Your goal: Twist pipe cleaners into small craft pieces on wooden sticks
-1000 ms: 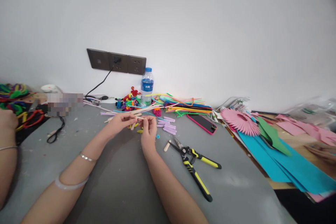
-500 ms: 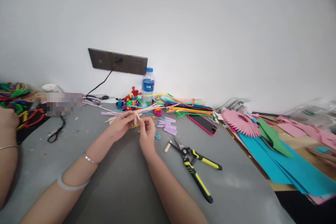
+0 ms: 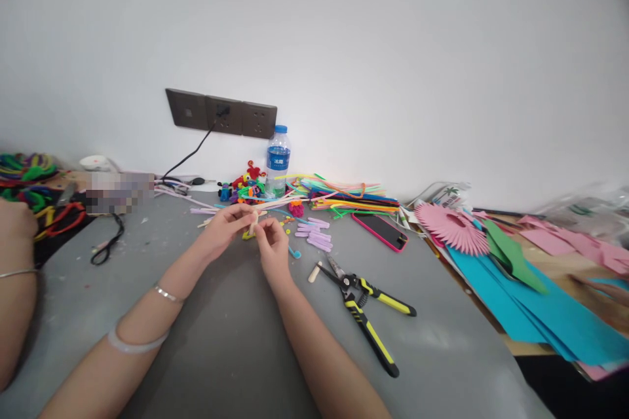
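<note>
Over the grey table, my left hand [image 3: 228,228] pinches a short cream pipe cleaner piece [image 3: 254,224] between its fingertips. My right hand [image 3: 272,243] has thumb and fingers closed on the lower end of that same piece. Fingers partly cover it, so its full shape is hidden. Just right of my right hand lie several lilac pipe cleaner pieces [image 3: 314,234] and a small blue curl [image 3: 295,253]. Nearer to me rest pruning shears [image 3: 361,301] with black and yellow handles, blades apart, beside another folded cream piece [image 3: 315,272].
Behind my hands are small colourful pipe cleaner figures [image 3: 246,186], a water bottle [image 3: 278,160] and a pile of pipe cleaners [image 3: 351,196]. A phone [image 3: 381,231] lies to the right, then blue paper sheets [image 3: 531,301]. Another person's arm [image 3: 17,294] is at far left.
The cream piece showed a bent, inverted V between my fingertips; now it looks more compact. My right hand has shifted slightly left, nearer my left hand. The shears stay put.
</note>
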The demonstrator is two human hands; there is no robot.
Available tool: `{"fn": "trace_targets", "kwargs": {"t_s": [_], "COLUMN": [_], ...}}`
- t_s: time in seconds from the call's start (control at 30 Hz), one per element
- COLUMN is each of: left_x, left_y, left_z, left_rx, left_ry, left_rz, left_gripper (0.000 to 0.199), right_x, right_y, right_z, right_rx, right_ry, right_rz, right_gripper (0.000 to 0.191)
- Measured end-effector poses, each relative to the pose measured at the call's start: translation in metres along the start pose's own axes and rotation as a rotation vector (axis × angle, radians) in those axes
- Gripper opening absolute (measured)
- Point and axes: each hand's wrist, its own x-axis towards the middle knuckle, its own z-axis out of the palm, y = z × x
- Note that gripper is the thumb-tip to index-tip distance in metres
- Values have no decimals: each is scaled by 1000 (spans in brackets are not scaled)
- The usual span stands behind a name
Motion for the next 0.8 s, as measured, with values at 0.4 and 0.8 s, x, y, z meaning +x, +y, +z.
{"fn": "trace_targets", "kwargs": {"t_s": [0.4, 0.8], "left_x": [-1, -2], "left_y": [7, 11], "left_z": [-4, -6], "left_rx": [87, 97], "left_ry": [-7, -103], "left_rz": [-4, -46], "left_gripper": [34, 32], "right_x": [-2, -2], "right_y": [-7, -2], "right_z": [-1, -1], "right_rx": [-152, 35], "right_ry": [83, 94], "right_rz": [-147, 62], "right_gripper": [14, 18]}}
